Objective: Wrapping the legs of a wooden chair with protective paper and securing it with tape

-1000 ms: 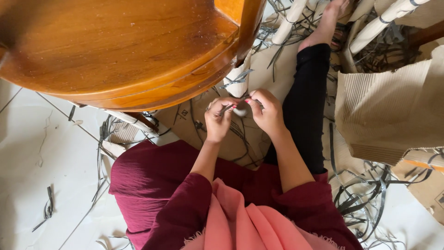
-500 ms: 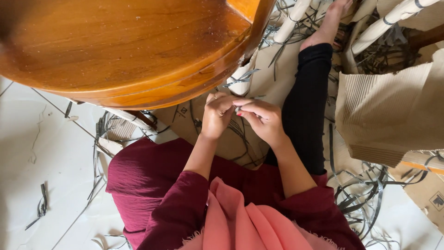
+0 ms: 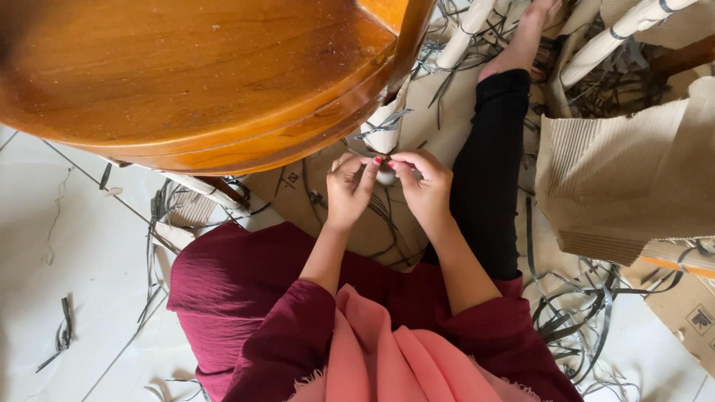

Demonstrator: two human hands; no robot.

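2 hands pinched on 1 wrapped leg, tight under the wood rim.
I see left hand (image 3: 348, 190) and right hand (image 3: 423, 186) fingertips closed on the paper-wrapped leg (image 3: 386, 134) end between them; round wooden tabletop (image 3: 201, 82) edge just above, black-trousered leg (image 3: 491, 164) right, corrugated cardboard (image 3: 625, 171) further right.

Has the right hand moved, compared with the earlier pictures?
Yes. The right hand has shifted slightly away from the black trouser leg, closer to the left hand.
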